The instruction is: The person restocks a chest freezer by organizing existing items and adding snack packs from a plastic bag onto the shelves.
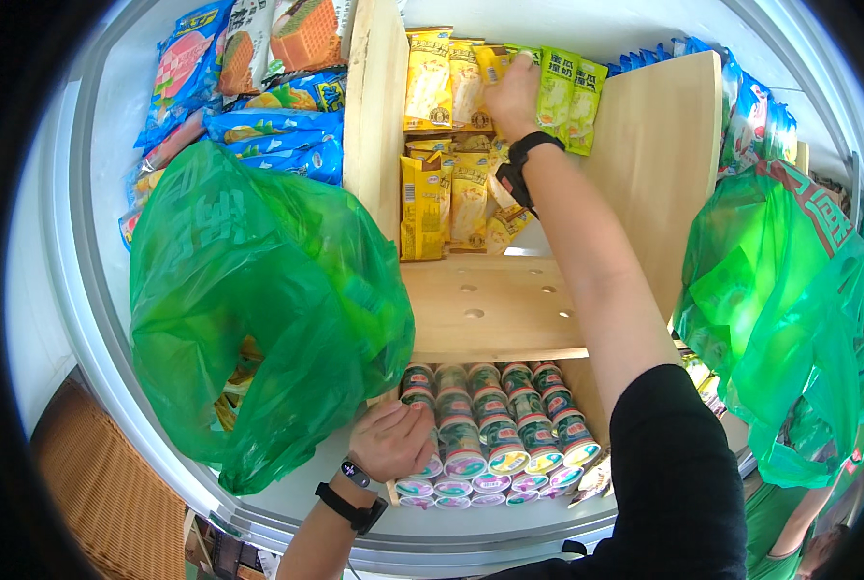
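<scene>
My right hand reaches to the far part of the middle compartment. Its fingers are around a small yellow packet, beside green ice-cream packets standing upright. Yellow ice-cream packets stand left of it, with more yellow packets in a nearer row. My left hand, fingers curled, is over the left edge of the stacked ice-cream cups; whether it holds anything is hidden. Just above it, a green plastic bag with packets inside rests at the left.
Wooden dividers and a wooden board with holes part the freezer. Blue packets fill the left compartment. Another green bag is at the right. A person in green is at the lower right; a wicker surface is lower left.
</scene>
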The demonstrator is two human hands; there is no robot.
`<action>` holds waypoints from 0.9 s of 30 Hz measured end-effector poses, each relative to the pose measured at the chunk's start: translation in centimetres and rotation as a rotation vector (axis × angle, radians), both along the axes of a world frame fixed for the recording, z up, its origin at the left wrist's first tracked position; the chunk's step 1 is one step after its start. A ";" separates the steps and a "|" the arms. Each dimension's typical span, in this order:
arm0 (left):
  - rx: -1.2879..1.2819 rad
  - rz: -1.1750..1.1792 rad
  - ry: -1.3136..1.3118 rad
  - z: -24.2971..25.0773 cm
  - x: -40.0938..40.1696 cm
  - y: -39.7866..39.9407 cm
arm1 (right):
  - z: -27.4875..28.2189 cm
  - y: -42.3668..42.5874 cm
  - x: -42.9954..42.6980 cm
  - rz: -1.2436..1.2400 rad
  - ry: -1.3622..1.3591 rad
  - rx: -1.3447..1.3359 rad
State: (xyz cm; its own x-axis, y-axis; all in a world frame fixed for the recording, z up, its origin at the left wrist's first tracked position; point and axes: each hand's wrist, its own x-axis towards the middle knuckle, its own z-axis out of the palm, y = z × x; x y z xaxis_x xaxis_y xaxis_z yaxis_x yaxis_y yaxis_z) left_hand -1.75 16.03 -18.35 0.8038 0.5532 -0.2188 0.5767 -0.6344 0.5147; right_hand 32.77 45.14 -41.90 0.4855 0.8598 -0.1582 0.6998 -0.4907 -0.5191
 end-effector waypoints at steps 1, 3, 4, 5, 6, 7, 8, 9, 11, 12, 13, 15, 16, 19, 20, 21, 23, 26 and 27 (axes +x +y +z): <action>-0.001 -0.007 -0.003 0.0 0.1 0.1 | 0.0 0.1 0.8 -0.054 0.078 0.030; 0.001 -0.006 -0.006 0.0 0.2 0.2 | -0.3 0.2 1.3 -0.064 -0.002 0.104; 0.004 -0.008 -0.006 0.1 0.2 0.2 | -0.3 0.3 1.7 -0.122 0.110 0.207; 0.001 -0.005 -0.004 0.1 0.1 0.3 | -0.3 0.4 2.2 -0.181 0.224 0.310; 0.008 -0.007 -0.001 0.2 0.1 0.4 | 0.4 0.2 2.3 -0.208 0.324 0.385; 0.020 -0.012 -0.015 0.2 0.4 0.5 | -0.7 0.3 3.7 -0.207 0.313 0.387; 0.020 -0.014 -0.027 0.1 0.7 0.5 | -2.1 0.5 5.0 -0.192 0.223 0.317; 0.005 -0.018 -0.009 0.1 0.4 0.5 | -2.4 0.7 4.6 -0.177 0.148 0.245; -0.011 -0.022 0.013 0.0 0.2 0.5 | -2.9 0.0 4.1 -0.141 0.162 0.185; 0.001 0.000 -0.034 -0.2 0.3 0.4 | -3.4 -0.5 3.9 -0.040 0.014 0.228; 0.013 0.022 -0.082 -0.4 0.3 0.3 | -3.8 -0.9 3.6 0.061 -0.135 0.270; 0.010 0.025 -0.081 -0.4 0.3 0.3 | -4.7 -1.6 2.6 0.117 -0.124 0.287; 0.008 0.029 -0.083 -0.5 0.3 0.2 | -5.1 -2.0 2.0 0.175 -0.224 0.268; 0.023 0.033 -0.099 -0.5 0.2 0.2 | -4.2 -2.9 0.8 0.409 -0.498 0.133; 0.022 0.031 -0.096 -0.4 0.2 0.3 | -5.1 -2.5 0.7 0.359 -0.346 0.152; 0.036 -0.004 -0.047 -0.1 0.3 0.3 | -5.3 -2.3 0.8 0.306 -0.198 0.165; 0.045 -0.044 -0.006 -0.1 0.6 0.3 | -5.0 -2.7 2.7 0.344 -0.303 0.281; 0.018 0.000 0.003 -0.3 0.0 -0.4 | 0.0 -3.4 3.3 0.225 -0.184 0.051; 0.011 0.003 -0.009 -0.3 0.1 -0.5 | 0.4 -3.9 3.5 0.229 -0.195 0.043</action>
